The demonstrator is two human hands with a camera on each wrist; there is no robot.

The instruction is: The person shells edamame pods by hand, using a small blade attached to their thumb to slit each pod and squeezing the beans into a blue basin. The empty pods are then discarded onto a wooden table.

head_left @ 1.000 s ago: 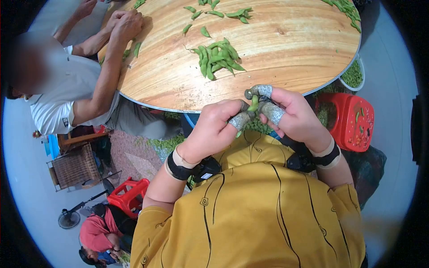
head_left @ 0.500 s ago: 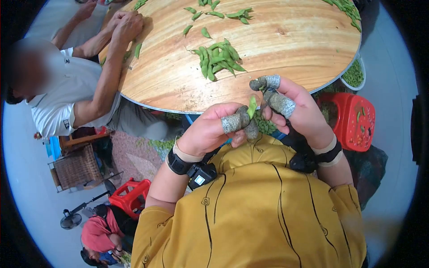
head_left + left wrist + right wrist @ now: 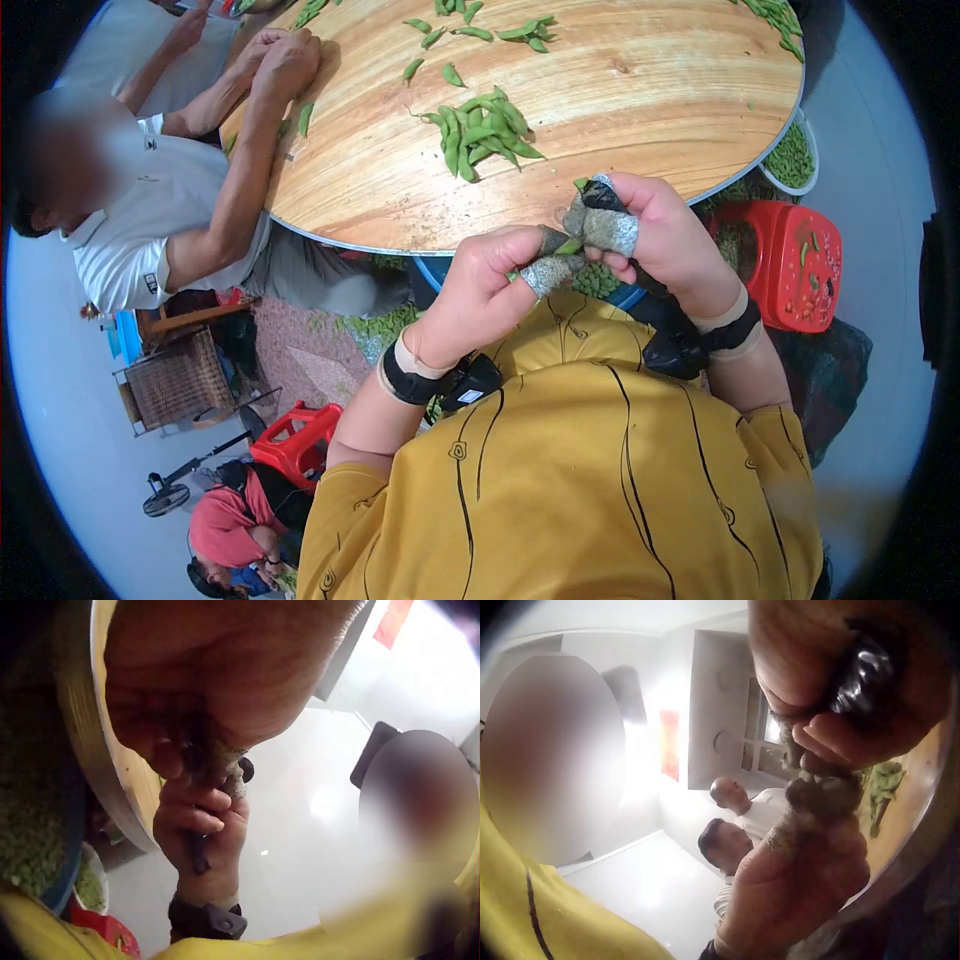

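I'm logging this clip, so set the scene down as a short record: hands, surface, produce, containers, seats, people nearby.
Left hand: pinches a green pod; wraps on fingertips
Right hand: fingers curled at the same pod, also wrapped
Surface: wood-grain table with a curved edge
Produce: pod pile near the table's close edge; smaller groups farther off
Containers: blue basin below the hands; white tub of green produce, right
Seat: red stool, right, with pods on top
Nearby: person in a pale shirt at the table, left
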